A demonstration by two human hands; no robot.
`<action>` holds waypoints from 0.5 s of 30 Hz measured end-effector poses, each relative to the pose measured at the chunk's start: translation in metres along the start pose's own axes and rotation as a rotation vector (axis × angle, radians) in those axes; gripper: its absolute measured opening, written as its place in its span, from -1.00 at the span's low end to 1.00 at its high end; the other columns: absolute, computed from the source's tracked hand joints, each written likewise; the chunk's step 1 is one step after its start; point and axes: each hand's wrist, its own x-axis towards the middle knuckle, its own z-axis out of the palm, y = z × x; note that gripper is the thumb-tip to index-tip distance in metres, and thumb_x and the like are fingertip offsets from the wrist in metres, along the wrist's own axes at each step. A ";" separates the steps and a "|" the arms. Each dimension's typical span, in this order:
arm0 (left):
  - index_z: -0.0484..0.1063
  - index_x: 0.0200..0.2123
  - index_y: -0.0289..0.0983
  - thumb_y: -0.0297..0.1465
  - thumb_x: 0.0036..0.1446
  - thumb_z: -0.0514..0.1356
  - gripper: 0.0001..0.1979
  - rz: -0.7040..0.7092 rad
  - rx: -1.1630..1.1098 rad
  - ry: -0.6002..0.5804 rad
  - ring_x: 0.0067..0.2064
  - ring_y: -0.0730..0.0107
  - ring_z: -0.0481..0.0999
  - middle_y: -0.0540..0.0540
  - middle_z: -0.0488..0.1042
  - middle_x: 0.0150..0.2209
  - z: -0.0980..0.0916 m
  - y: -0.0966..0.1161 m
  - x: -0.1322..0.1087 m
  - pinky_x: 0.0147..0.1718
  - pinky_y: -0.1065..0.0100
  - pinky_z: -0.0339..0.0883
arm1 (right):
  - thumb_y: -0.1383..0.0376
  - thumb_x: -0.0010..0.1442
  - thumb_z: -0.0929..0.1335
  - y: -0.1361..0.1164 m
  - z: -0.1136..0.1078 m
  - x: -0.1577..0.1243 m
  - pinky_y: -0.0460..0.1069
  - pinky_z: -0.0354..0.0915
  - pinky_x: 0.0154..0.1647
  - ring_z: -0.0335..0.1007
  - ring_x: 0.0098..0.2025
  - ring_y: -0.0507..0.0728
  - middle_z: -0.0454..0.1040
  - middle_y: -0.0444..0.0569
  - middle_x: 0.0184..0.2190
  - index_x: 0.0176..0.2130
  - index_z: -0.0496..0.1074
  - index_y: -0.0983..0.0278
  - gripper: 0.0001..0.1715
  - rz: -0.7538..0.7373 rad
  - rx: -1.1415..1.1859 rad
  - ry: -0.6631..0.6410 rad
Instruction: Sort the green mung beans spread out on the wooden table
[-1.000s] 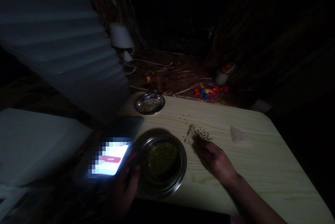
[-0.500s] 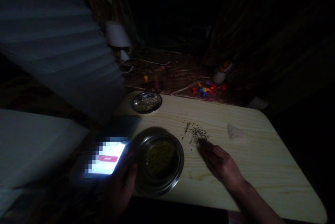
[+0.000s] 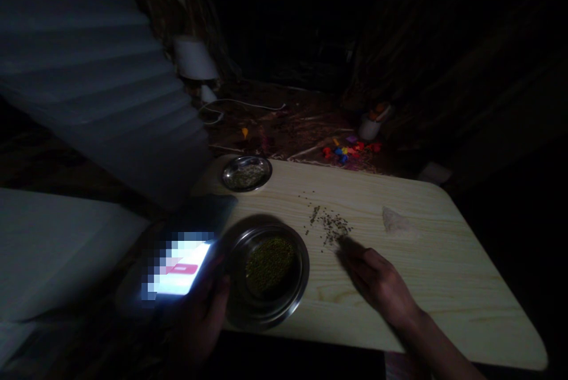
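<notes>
My right hand [image 3: 379, 279] is low over the wooden table [image 3: 444, 285], fingers drawn together and pointing at a loose scatter of small dark grains [image 3: 335, 227]. Its fingertips are in shadow, so anything between them is hidden. Left of the scatter stands a steel bowl [image 3: 302, 285] with green grains [image 3: 270, 264] that look like mung beans. At the bowl's left side is my left hand [image 3: 206, 321], thumb up beside the rim, between the bowl and a lit phone screen [image 3: 184, 270]. Darkness hides most of its fingers; whether it grips the bowl or phone cannot be told.
A smaller steel dish [image 3: 266, 182] with pale bits sits at the table's far left corner. A pale heap or scrap [image 3: 397, 223] lies to the right. Beyond the table are colourful small pieces [image 3: 350, 149], a white container [image 3: 370, 126] and a white cable [image 3: 248, 103].
The view has shifted slightly, so everything sits a little further left. Both hands keep nearly the same places by the bowl and the scattered grains.
</notes>
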 end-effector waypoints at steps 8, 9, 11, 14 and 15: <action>0.34 0.25 -0.49 0.07 0.21 0.07 -0.19 0.000 -0.028 -0.010 0.32 -0.08 0.35 -0.40 0.34 0.29 0.002 -0.007 0.002 0.31 -0.17 0.23 | 0.39 0.41 0.31 0.008 0.013 0.007 0.15 0.57 0.12 0.54 0.11 0.23 0.58 0.09 0.08 0.24 0.43 0.21 -0.55 -0.036 0.022 -0.012; 0.36 0.23 -0.49 0.08 0.22 0.07 -0.20 0.023 -0.021 0.002 0.30 -0.09 0.36 -0.41 0.36 0.28 0.002 -0.007 0.002 0.29 -0.17 0.26 | 0.39 0.41 0.32 0.008 0.013 0.006 0.15 0.56 0.13 0.53 0.13 0.23 0.57 0.09 0.10 0.25 0.42 0.21 -0.54 -0.039 0.024 -0.008; 0.40 0.18 -0.47 0.08 0.23 0.06 -0.24 0.060 -0.014 0.016 0.28 -0.12 0.39 -0.42 0.39 0.25 0.002 -0.006 0.001 0.25 -0.18 0.30 | 0.40 0.40 0.32 0.007 0.010 0.004 0.15 0.55 0.14 0.52 0.14 0.23 0.56 0.10 0.12 0.25 0.41 0.22 -0.53 -0.038 0.019 -0.013; 0.44 0.13 -0.49 0.08 0.21 0.04 -0.23 0.077 0.019 0.041 0.23 -0.16 0.44 -0.44 0.45 0.20 0.001 0.001 0.001 0.22 -0.20 0.33 | 0.42 0.40 0.32 0.004 0.003 0.000 0.13 0.55 0.13 0.53 0.12 0.22 0.57 0.12 0.10 0.23 0.43 0.25 -0.55 -0.026 0.008 -0.029; 0.44 0.13 -0.50 0.09 0.20 0.03 -0.22 0.064 0.027 0.045 0.23 -0.15 0.45 -0.45 0.44 0.19 0.000 0.004 0.001 0.21 -0.16 0.35 | 0.42 0.40 0.32 0.003 0.001 -0.001 0.12 0.55 0.13 0.54 0.12 0.22 0.57 0.13 0.09 0.22 0.44 0.26 -0.56 -0.024 0.004 -0.024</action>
